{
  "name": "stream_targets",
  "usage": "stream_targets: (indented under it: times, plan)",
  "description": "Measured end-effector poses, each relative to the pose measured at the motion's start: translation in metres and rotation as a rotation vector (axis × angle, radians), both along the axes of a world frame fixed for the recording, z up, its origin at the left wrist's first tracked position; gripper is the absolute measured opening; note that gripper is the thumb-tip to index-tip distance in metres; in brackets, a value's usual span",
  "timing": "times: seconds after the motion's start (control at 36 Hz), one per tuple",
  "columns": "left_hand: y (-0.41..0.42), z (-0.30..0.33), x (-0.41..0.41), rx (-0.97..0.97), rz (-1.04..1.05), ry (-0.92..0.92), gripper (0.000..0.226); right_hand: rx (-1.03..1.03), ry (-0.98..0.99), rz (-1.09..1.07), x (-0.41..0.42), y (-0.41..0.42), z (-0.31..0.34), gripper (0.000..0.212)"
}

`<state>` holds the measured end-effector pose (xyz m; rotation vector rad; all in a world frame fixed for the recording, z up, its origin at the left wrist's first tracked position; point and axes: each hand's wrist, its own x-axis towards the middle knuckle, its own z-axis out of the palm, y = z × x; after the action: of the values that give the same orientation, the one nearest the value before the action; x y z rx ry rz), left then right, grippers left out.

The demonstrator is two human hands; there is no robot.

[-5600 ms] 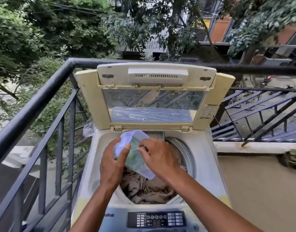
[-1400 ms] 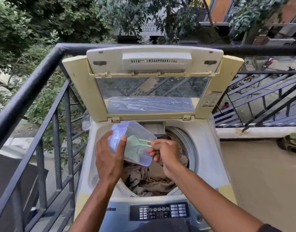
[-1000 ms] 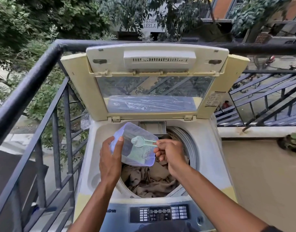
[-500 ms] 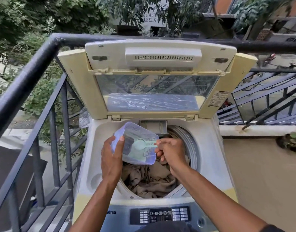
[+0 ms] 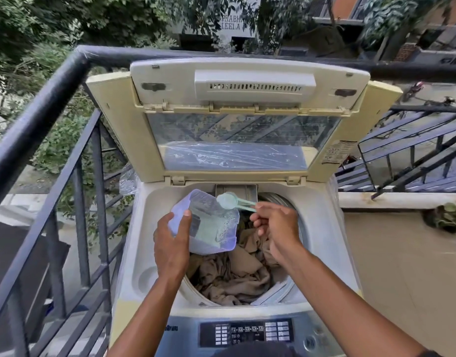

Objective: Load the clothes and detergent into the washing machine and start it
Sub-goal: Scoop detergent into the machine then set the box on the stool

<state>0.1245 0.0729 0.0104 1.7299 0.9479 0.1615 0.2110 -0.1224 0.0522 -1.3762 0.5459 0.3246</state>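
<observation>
A top-loading washing machine (image 5: 322,243) stands with its lid (image 5: 242,117) raised. Brown clothes (image 5: 234,276) fill the drum. My left hand (image 5: 171,243) grips a clear plastic detergent tub (image 5: 209,225), tilted over the drum's left rim, with pale powder inside. My right hand (image 5: 276,225) pinches the handle of a pale green scoop (image 5: 230,200). The scoop's bowl holds powder and hovers above the tub's far edge, just in front of the open detergent drawer (image 5: 236,189) at the back of the machine.
The control panel (image 5: 246,332) with buttons lies at the machine's front edge. A dark metal balcony railing (image 5: 54,81) runs along the left and behind the lid. A beige floor (image 5: 402,266) and low ledge lie to the right.
My right hand has lifted the scoop out of the tub, from inside it up to its far edge near the drawer. My left hand keeps the tub in about the same place.
</observation>
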Motion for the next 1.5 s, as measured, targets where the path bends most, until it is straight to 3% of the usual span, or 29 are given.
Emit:
stream_targets:
  times: [0.25,0.39,0.53,0.72,1.5]
  plan:
    - [-0.002,-0.007,0.004,0.038,-0.029,0.124,0.093,-0.223,-0.095,-0.01,0.033,0.009,-0.013,0.017]
    - [-0.003,-0.011,0.005,0.062,-0.045,0.11,0.075,-0.417,-0.171,0.114,0.042,0.02,-0.025,0.018]
    - [-0.002,-0.013,0.003,0.029,-0.048,0.124,0.094,-0.572,-0.337,0.239,0.042,0.029,-0.036,0.016]
    - [-0.002,-0.012,0.002,0.026,-0.044,0.123,0.097,-0.807,-0.531,0.381,0.037,0.034,-0.033,0.016]
    - [-0.007,-0.013,0.001,0.02,-0.043,0.102,0.092,-1.069,-0.79,0.417,0.029,-0.014,-0.036,0.02]
